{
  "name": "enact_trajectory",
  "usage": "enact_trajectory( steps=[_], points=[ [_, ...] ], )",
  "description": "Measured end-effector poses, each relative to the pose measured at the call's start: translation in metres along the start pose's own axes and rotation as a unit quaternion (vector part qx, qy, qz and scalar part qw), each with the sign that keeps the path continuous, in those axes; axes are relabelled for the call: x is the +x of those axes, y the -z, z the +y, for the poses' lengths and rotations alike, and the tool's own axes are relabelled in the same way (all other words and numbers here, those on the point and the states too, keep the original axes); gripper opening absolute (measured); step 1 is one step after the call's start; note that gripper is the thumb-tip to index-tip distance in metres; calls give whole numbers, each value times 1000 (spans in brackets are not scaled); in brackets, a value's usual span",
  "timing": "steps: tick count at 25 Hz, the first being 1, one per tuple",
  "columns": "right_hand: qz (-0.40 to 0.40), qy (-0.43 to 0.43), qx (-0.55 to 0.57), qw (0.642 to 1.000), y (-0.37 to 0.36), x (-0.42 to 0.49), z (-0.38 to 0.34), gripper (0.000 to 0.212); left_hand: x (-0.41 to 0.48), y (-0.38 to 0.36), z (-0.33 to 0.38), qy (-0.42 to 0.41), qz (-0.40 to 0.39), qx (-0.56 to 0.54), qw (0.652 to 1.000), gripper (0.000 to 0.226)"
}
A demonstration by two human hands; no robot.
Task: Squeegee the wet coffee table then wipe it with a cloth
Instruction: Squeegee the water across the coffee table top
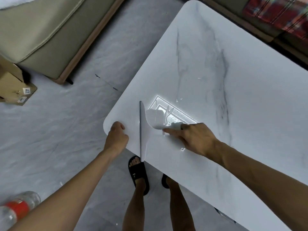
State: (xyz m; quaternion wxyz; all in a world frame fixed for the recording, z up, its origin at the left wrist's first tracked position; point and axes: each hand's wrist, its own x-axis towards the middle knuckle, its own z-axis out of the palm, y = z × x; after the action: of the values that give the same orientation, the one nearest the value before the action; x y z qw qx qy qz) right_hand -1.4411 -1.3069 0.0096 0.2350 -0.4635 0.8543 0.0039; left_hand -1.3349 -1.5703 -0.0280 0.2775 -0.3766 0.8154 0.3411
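The head view is showing the squeegee [144,129] lying near the coffee table's [250,97] near-left corner, its long grey blade edge running from the near edge toward the table's middle and its white handle pointing right into the right hand [191,137], which is closing its fingers around that handle, probably to press the blade flat and push water off the left edge. The left hand [117,135] is curling over the rounded corner itself, holding nothing else, likely bracing the table, while 1 wet patch [173,112] is glistening just beyond the blade.
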Motion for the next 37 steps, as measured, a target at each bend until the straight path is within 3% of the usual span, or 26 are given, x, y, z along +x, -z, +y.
enact_trajectory(
  steps=[7, 15, 22, 27, 29, 33, 37],
  points=[
    [19, -84, -16, 996, 21, -93, 51, 55, 11, -12, 21, 40, -83, 61, 994, 26],
    [-31, 53, 30, 998, 0, 11, -40, 59, 14, 1, 18, 36, -98, 37, 994, 15],
    [15, 5, -12, 1000, 14, -67, 37, 83, 11, 0, 21, 38, -110, 36, 993, 23],
    [-22, -57, -41, 997, 34, -98, 63, 67, 10, 7, 18, 35, -134, 33, 990, 25],
    [-7, -48, -38, 998, 39, -83, 46, 66, 9, 12, 19, 35, -118, 23, 992, 25],
    [-3, 8, 23, 1000, 37, 3, -15, 58, 12, 28, 21, 24, 13, -16, 1000, 18],
    [14, -24, 26, 999, 35, 70, -36, 50, 28, 39, 23, -23, 54, -8, 998, 11]
  ],
)
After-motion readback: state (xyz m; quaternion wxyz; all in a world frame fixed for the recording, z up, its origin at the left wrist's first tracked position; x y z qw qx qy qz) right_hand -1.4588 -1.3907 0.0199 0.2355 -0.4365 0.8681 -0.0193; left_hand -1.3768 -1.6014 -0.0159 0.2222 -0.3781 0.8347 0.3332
